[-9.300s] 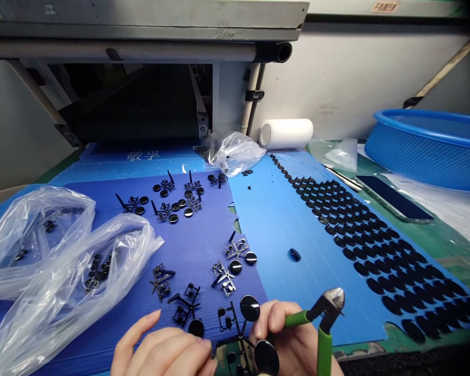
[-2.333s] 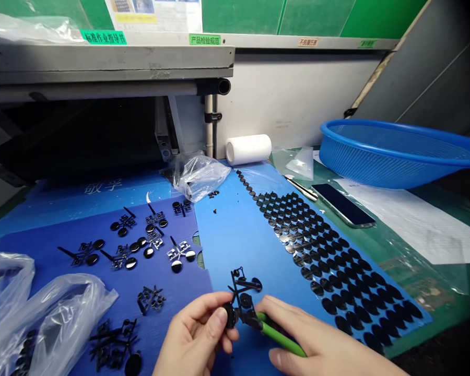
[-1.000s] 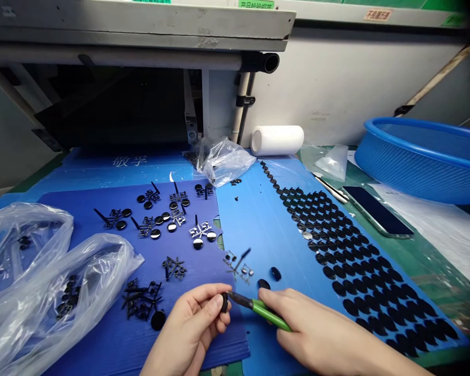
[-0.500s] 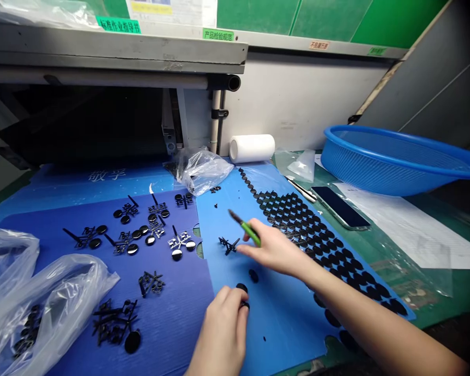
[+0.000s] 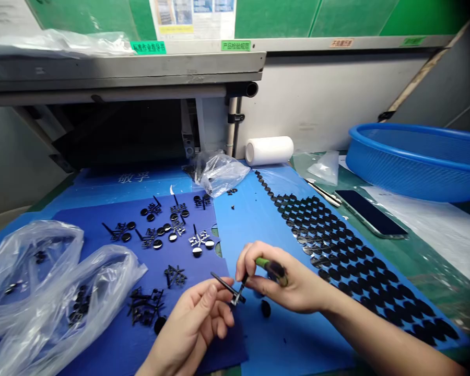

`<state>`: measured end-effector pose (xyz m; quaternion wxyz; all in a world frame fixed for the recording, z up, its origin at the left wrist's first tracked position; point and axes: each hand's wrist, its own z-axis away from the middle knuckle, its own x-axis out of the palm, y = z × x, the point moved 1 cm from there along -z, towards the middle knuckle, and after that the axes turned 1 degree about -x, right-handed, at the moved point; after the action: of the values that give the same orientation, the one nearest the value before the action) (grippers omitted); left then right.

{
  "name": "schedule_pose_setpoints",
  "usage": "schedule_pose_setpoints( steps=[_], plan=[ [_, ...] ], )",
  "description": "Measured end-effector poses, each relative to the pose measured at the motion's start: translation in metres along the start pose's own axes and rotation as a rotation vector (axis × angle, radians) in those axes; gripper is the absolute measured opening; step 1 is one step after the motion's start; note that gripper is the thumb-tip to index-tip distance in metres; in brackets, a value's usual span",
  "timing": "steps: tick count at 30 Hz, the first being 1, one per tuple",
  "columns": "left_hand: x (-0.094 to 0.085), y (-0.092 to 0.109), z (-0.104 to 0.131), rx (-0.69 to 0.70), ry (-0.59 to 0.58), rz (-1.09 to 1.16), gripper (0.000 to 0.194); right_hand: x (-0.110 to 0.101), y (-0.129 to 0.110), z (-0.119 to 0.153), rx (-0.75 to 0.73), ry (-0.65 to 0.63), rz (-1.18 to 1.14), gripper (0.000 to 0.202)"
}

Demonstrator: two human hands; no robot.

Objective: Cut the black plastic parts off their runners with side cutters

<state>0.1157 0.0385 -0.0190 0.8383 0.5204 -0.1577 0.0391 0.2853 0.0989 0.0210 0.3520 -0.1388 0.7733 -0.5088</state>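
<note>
My left hand [image 5: 194, 318] is closed with thumb and fingertips on a black plastic sprue [image 5: 224, 284], raised above the mat. My right hand [image 5: 288, 279] meets it from the right, its thumb and index finger pinching a dark end of the piece. Tucked in that same hand is a green-handled tool [image 5: 262, 262], its dark end pointing back toward the wrist. Just below the right hand a round black disc [image 5: 265, 308] lies on the light blue mat [image 5: 235, 224]. More black sprues [image 5: 147, 306] lie left of my left hand.
Rows of black discs [image 5: 337, 250] cover the mat's right side. Sprues with shiny round caps [image 5: 197, 251] are spread on the dark blue sheet [image 5: 102, 292]. Clear plastic bags [image 5: 113, 277] sit at left. A phone [image 5: 370, 213], white roll [image 5: 269, 150] and blue basket [image 5: 411, 162] stand farther back.
The black sprue that lay near my right hand is now lifted between both hands. My left hand has turned palm-up, and the green tool has swung back in my right hand. The view has shifted.
</note>
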Motion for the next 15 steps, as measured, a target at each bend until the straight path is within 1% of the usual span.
schedule_pose_setpoints(
  steps=[2,5,6,7,8,10,11,12,13,15],
  plan=[
    [-0.003,0.002,0.008,0.011,0.004,0.165,0.033,0.015,-0.006,-0.004,-0.041,-0.022,-0.065,0.01],
    [-0.012,0.003,0.021,0.064,0.098,0.311,0.024,0.037,-0.007,-0.013,-0.037,-0.014,-0.12,0.01],
    [-0.018,0.003,0.027,0.108,0.154,0.297,0.022,0.043,-0.007,-0.017,-0.017,0.002,-0.124,0.01],
    [-0.026,0.004,0.033,0.177,0.238,0.221,0.02,0.05,-0.007,-0.019,0.008,0.021,-0.122,0.009],
    [-0.037,0.005,0.04,0.275,0.359,0.099,0.018,0.056,-0.008,-0.022,0.035,0.045,-0.116,0.009],
    [-0.06,0.011,0.057,0.528,0.638,-0.26,0.011,0.069,-0.01,-0.025,0.13,0.063,-0.089,0.008],
    [-0.072,0.014,0.066,0.644,0.751,-0.453,0.008,0.077,-0.012,-0.026,0.192,0.049,-0.066,0.008],
    [-0.082,0.017,0.075,0.731,0.817,-0.619,0.008,0.085,-0.014,-0.027,0.261,0.021,-0.041,0.008],
    [-0.091,0.019,0.083,0.792,0.856,-0.736,0.009,0.094,-0.015,-0.027,0.315,-0.02,-0.008,0.008],
    [-0.103,0.022,0.095,0.851,0.901,-0.814,0.012,0.112,-0.018,-0.026,0.357,-0.099,0.053,0.012]
  ],
)
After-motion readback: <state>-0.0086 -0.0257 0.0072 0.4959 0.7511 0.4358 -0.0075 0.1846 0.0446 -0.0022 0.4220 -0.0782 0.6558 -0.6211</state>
